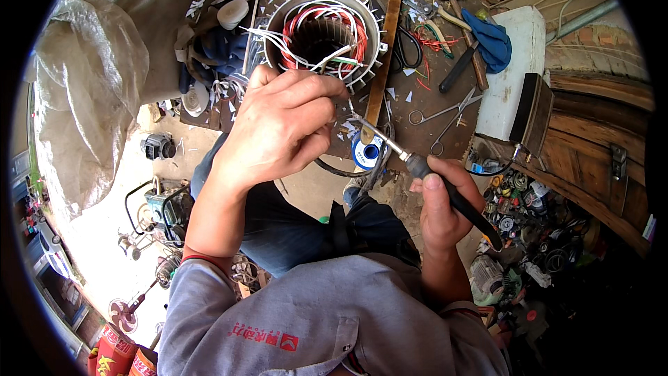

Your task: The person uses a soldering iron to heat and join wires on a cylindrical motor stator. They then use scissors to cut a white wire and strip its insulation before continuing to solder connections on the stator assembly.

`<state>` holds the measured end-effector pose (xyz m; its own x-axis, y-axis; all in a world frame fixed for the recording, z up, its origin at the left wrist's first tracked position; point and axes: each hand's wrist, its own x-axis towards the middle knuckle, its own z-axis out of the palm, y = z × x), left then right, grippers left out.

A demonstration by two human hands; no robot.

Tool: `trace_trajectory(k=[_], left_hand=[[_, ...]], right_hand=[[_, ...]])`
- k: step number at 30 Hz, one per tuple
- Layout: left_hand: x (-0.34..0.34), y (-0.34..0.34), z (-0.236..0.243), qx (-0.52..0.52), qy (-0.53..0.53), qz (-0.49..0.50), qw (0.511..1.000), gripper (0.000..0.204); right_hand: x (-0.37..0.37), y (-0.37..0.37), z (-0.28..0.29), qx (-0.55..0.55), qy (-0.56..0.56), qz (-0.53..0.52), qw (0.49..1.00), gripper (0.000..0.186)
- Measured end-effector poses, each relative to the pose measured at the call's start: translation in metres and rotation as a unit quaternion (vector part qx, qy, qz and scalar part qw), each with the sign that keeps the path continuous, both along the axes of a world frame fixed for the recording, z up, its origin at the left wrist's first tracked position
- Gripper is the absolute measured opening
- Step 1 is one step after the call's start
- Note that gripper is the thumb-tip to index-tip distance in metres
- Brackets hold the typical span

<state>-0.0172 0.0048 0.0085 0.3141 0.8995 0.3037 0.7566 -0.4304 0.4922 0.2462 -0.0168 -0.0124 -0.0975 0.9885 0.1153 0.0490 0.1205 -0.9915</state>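
Black soldering iron, one; right fingers clasp it; left fingers curled, grip unclear

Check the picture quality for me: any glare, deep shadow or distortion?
In the head view, glare whitens the floor at left; the parts pile lower right sinks into shadow; fisheye distortion shows; the black-handled tool looks clear.

Soldering iron, one; wound motor stator, one.
Iron: black handle, metal shaft, held aslant, tip near the stator's rim. Stator: round metal housing, open end up before me, red and white leads looped inside its mouth.
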Motion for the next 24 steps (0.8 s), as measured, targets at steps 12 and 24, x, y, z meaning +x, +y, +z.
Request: trace_trajectory(k=[12,24], left_hand=[[0.0012,-0.0034,0.0024,-0.023,-0.012,0.017,1.000,0.014],[0.0021,-0.0046,0.0026,-0.028,-0.004,0.018,0.999,0.016]], right_hand=[[-0.0004,0.0005,0.0003,-0.009,-0.008,0.005,1.000,0.020],[0.0012,-0.0002,-0.0021,0.000,-0.014,0.009,1.000,0.020]])
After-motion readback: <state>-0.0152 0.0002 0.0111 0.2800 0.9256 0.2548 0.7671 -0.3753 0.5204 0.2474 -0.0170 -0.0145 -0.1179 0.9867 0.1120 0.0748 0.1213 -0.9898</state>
